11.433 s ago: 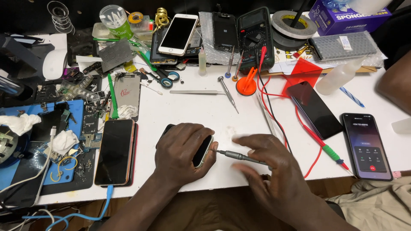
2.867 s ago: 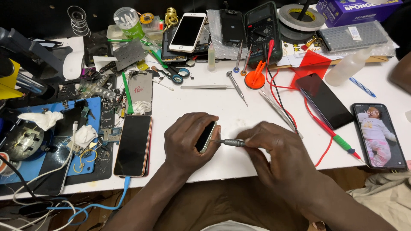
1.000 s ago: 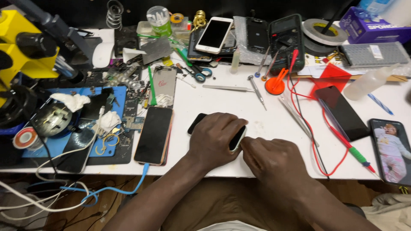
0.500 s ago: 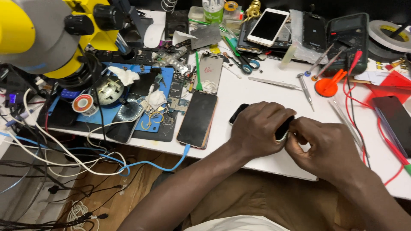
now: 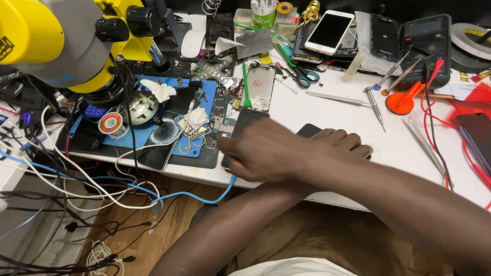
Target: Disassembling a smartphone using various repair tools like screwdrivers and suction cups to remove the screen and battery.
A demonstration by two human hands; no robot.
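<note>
On the white tabletop [image 5: 348,115], the right hand [image 5: 266,153] reaches across to the left over the left hand [image 5: 342,143], which rests on a dark flat phone [image 5: 309,131]. Left of the hands lies a blue rectangular work mat [image 5: 153,92], under a large yellow and grey microscope [image 5: 66,41]. Behind them lies a white slab phone [image 5: 330,30]; to their right stands an orange plastic cone-shaped tool [image 5: 404,99].
</note>
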